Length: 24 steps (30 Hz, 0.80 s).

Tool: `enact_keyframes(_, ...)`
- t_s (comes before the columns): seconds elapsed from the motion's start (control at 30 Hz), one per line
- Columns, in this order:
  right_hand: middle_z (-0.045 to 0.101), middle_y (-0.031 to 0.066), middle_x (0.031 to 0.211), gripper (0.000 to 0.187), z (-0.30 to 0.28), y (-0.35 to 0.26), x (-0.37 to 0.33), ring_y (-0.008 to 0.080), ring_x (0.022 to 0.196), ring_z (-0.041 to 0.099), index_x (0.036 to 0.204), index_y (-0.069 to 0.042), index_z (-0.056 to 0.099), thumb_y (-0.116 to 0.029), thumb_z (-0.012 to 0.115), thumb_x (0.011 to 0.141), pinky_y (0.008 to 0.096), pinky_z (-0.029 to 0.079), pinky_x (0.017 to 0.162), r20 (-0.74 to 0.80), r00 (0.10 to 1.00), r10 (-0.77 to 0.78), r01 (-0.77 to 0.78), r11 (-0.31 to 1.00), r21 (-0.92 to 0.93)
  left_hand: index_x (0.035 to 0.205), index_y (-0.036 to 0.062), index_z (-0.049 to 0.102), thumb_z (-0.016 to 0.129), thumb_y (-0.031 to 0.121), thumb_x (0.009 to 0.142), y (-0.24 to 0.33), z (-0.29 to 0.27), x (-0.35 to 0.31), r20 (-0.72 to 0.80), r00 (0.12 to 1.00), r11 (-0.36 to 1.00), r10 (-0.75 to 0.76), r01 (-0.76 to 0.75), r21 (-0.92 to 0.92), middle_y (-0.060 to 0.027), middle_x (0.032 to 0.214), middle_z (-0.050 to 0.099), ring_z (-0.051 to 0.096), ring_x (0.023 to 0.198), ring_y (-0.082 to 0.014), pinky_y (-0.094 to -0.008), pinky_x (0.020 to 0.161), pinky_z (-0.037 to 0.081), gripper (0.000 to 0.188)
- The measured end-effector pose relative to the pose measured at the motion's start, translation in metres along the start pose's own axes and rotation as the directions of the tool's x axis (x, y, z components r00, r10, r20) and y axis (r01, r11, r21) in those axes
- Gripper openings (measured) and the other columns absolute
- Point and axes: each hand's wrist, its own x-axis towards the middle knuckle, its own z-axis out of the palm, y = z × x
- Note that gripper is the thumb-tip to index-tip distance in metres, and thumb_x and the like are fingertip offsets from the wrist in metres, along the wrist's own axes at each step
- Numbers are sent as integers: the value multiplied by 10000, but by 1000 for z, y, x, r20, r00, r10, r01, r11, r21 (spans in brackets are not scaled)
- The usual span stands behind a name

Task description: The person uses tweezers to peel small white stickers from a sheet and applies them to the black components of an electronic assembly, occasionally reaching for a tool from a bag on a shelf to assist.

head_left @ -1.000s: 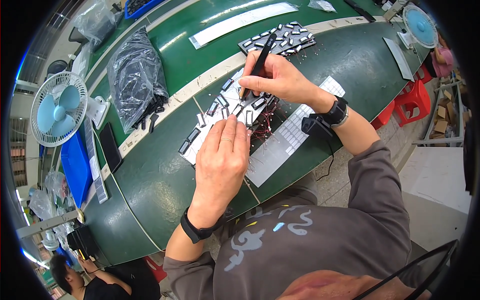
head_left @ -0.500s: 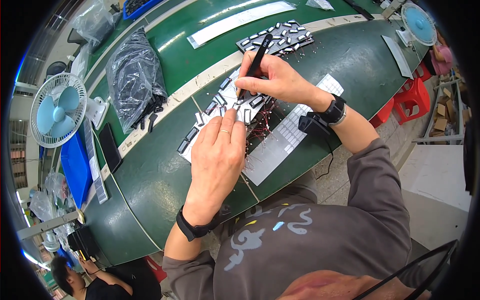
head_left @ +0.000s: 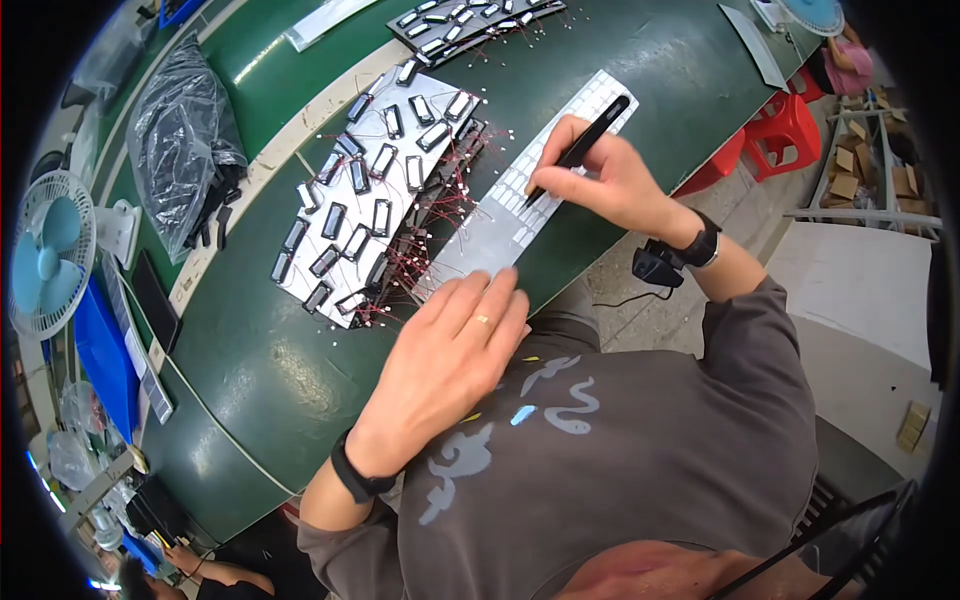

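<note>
My right hand [head_left: 610, 182] grips a pair of black tweezers [head_left: 592, 138], tips down on a sheet of small white stickers [head_left: 578, 112]. My left hand [head_left: 455, 345] lies with its fingers stretched out at the near, peeled end of that sheet, holding nothing. Left of the sheet, a white board [head_left: 396, 190] carries many small oblong black parts [head_left: 333, 220] with pale tops. Thin red and dark wires [head_left: 412, 255] with tiny white connectors hang off its right side, over what looks like more boards stacked beneath.
Another board of such parts [head_left: 480, 22] lies at the far side. To the left are a clear bag of black pieces [head_left: 190, 140], a black phone-like slab [head_left: 158, 298], a blue tray [head_left: 105, 350] and a fan [head_left: 52, 255]. Red stools [head_left: 783, 137] stand beyond the table's right edge.
Both hands have left the board of black parts. My right hand has brought the tweezers right, to the sticker sheet; my left has come nearer, onto the sheet's end. The view has shifted.
</note>
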Motion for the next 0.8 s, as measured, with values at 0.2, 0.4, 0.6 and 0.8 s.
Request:
enact_keyframes(0.2, 634, 21, 942, 133, 4, 14, -13, 97, 864, 610, 977, -21, 617, -134, 686, 965, 262, 481, 775, 57, 985, 165, -160, 983, -89, 1305, 18, 593, 709, 290, 886, 0, 41, 10, 153, 988, 995, -11, -5, 98, -111, 1397, 586, 575, 1044, -222, -351, 852, 487, 513)
enact_keyframes(0.4, 632, 24, 937, 130, 4, 14, -15, 95, 866, 599, 971, -21, 615, -127, 688, 958, 267, 470, 774, 78, 985, 152, -143, 983, -115, 1303, 7, 593, 694, 333, 893, 0, 45, 12, 155, 988, 990, -13, -9, 141, -113, 1401, 584, 566, 1039, -214, -350, 867, 472, 534)
enact_keyframes(0.6, 659, 29, 925, 130, 7, 15, -14, 97, 830, 599, 978, -22, 608, -127, 683, 964, 263, 476, 758, 81, 993, 81, -73, 992, -102, 1300, 6, 596, 696, 326, 892, 0, 42, 13, 158, 987, 994, -22, 5, 109, -117, 1397, 589, 564, 1028, -210, -345, 870, 472, 528)
enact_keyframes(0.8, 691, 55, 925, 145, 13, 5, -9, 93, 792, 603, 993, -21, 591, -130, 684, 972, 248, 482, 733, 73, 986, 152, -164, 967, 193, 1314, 37, 595, 723, 300, 881, 0, 42, 11, 165, 985, 997, -58, 50, 56, -90, 1405, 582, 577, 1050, -237, -363, 877, 475, 522)
